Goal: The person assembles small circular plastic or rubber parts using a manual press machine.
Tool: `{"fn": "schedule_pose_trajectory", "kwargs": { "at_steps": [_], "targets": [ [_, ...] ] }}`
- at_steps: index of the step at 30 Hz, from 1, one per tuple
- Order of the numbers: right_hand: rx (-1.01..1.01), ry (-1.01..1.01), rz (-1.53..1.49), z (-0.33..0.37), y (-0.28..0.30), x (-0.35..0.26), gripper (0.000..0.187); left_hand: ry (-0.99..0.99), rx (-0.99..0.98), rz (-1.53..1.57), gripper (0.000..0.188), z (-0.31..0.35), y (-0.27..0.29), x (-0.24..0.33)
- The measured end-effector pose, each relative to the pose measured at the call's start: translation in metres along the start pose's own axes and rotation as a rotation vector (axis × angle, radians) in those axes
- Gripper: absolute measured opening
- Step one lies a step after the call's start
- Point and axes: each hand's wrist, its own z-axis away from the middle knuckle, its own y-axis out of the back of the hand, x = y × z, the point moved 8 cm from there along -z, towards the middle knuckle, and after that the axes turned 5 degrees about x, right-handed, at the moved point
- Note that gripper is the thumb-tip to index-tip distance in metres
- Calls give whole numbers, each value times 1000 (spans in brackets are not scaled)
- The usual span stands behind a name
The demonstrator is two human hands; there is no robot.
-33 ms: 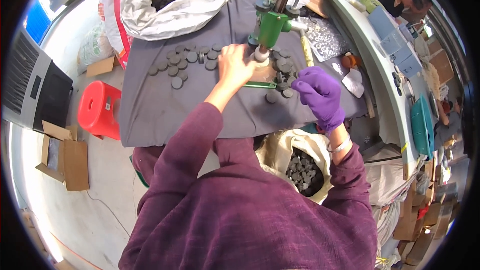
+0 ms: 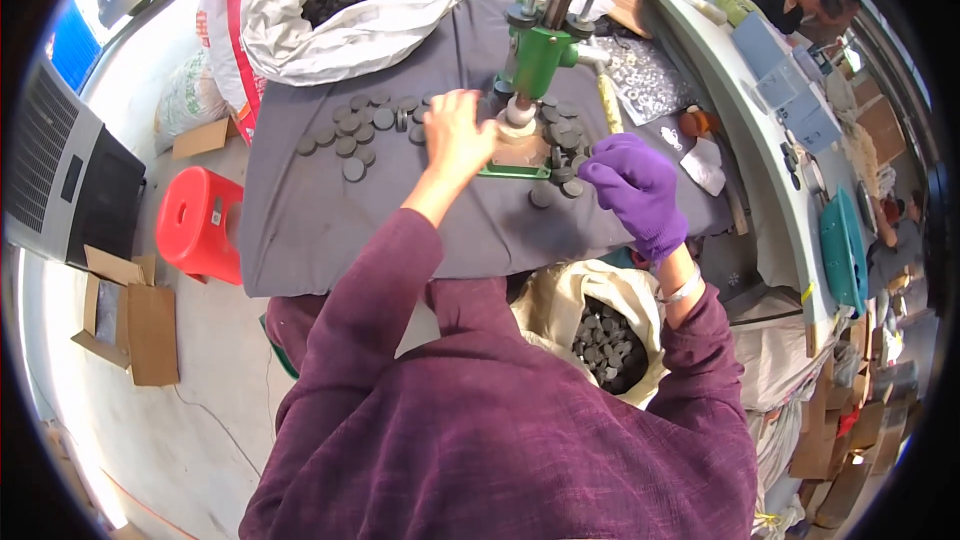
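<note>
A green hand press (image 2: 540, 60) stands on the grey cloth-covered table, its round white-topped die (image 2: 519, 112) over a green base. Just left of it is my bare left hand (image 2: 458, 135), fingers stretched and thumb apart, hovering beside dark round discs (image 2: 384, 118). More discs (image 2: 568, 140) lie heaped along the right of the base. My right hand (image 2: 636, 190), in a purple knit glove, is curled closed right of that heap; its fingers hide whatever is inside. A yellow-wrapped bar (image 2: 609, 105) ends just above the glove.
A white sack (image 2: 270, 25) of dark pieces stands at the back left. Another sack (image 2: 545, 310) with discs is below the table's front edge. A bag of small metal parts (image 2: 645, 80) lies right of the press. A red stool (image 2: 195, 225) stands left.
My left hand has drawn back a little to the left, away from the die, and its thumb has come clear of the press. The gloved right hand has hardly shifted.
</note>
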Motion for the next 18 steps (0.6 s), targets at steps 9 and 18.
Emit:
{"fn": "schedule_pose_trajectory", "kwargs": {
  "at_steps": [9,18],
  "targets": [
    [-76,-477,-146,-15,8,-3,12,-171,-306,-490,42,35,7,-24],
    [-19,-431,-376,-98,39,-9,26,-62,20,-361,18,26,49,-48]
  ]
}}
